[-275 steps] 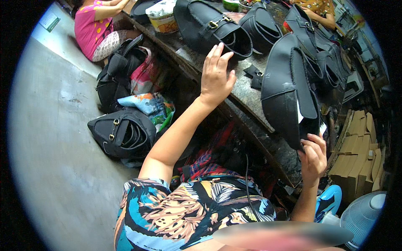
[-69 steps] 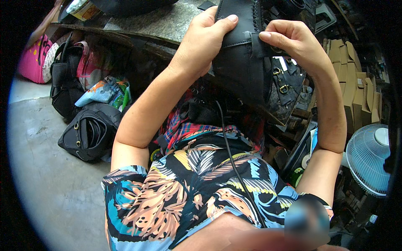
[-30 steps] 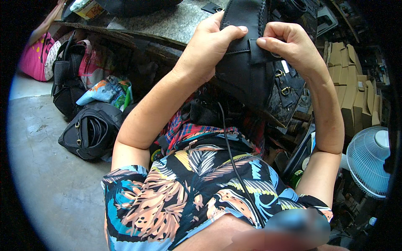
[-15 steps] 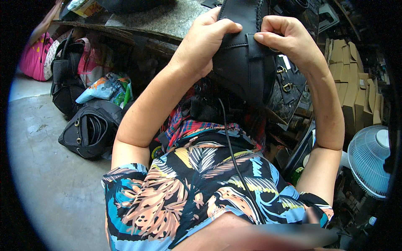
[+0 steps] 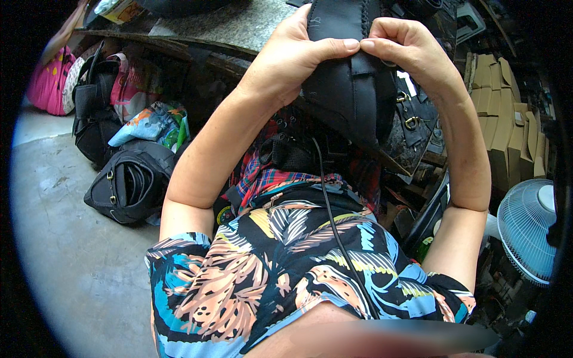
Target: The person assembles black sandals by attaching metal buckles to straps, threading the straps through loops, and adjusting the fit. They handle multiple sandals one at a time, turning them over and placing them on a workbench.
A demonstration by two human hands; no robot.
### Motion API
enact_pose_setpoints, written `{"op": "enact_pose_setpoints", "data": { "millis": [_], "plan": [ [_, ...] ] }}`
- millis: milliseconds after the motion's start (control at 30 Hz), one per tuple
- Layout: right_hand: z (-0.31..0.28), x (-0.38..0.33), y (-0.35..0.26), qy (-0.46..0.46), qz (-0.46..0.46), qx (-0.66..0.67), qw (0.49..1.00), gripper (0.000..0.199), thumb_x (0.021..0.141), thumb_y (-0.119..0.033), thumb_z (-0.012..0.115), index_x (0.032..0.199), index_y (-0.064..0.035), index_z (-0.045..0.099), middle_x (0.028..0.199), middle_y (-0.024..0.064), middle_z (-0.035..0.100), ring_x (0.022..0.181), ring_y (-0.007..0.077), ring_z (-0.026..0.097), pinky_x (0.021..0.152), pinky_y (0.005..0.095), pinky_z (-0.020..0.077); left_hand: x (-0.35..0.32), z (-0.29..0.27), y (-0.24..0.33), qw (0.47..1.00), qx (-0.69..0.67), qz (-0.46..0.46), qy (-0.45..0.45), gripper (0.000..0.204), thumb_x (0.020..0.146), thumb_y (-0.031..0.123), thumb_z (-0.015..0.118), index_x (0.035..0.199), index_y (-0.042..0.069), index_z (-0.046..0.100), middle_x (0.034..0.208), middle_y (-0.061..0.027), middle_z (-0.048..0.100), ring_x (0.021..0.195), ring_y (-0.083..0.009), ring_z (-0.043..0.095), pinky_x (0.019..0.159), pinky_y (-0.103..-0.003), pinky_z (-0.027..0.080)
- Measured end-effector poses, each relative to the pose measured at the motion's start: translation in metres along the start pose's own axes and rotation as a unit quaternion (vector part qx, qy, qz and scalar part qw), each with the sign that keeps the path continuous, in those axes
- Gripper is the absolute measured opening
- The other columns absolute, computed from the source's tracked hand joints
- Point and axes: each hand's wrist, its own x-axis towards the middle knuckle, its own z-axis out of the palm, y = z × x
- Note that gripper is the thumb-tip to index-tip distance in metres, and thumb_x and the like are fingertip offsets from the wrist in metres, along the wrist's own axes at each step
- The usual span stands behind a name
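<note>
A black leather piece (image 5: 337, 83) with stitched seams and a raised band, perhaps part of a bag, is held up at the top middle. My left hand (image 5: 298, 51) grips its left side, with the thumb laid across the front and the other fingers hidden behind. My right hand (image 5: 409, 45) is curled at the right edge beside the stitched seam, thumb and forefinger pressed together. Both thumb tips meet over the leather. Whatever may be pinched in the right fingers, such as a thread, is too small to make out.
A worn workbench (image 5: 203, 30) stands beyond my left arm. On the floor at left are a black buckled bag (image 5: 122, 185) and a colourful plastic bag (image 5: 158, 125). Leather straps with brass buckles (image 5: 412, 122), stacked cardboard boxes (image 5: 498, 119) and a fan (image 5: 528, 230) are at right.
My left thumb has moved right across the leather to meet the right thumb. The right hand has shifted slightly up, and the leather has turned a little.
</note>
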Motion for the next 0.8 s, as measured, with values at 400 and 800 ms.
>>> {"op": "enact_pose_setpoints", "data": {
  "millis": [400, 800],
  "plan": [
    [-0.004, 0.0, -0.006, -0.053, 0.06, 0.004, 0.997, 0.035, 0.083, -0.037, 0.076, 0.086, -0.0061, 0.062, 0.075, -0.0042, 0.051, 0.07, 0.0027, 0.048, 0.061, 0.0185, 0.0369, 0.002, -0.002, 0.001, 1.0, -0.009, -0.008, 0.004, 0.05, 0.084, -0.002, 0.065, 0.13, 0.002, 0.046, 0.107, -0.0074, 0.064, 0.091, -0.0143, 0.064, 0.081, -0.029, 0.054],
    [0.012, -0.016, -0.045, 0.075, -0.436, -0.391, 0.807, 0.021, 0.069, -0.007, 0.077, 0.089, -0.0025, 0.07, 0.086, 0.0071, 0.064, 0.077, 0.0225, 0.062, 0.064, 0.0309, 0.0512, -0.002, -0.003, -0.004, 1.0, -0.014, 0.02, 0.02, 0.042, 0.085, -0.001, 0.065, 0.124, 0.002, 0.051, 0.103, -0.0042, 0.064, 0.09, -0.0116, 0.061, 0.08, -0.026, 0.051]
  ]
}}
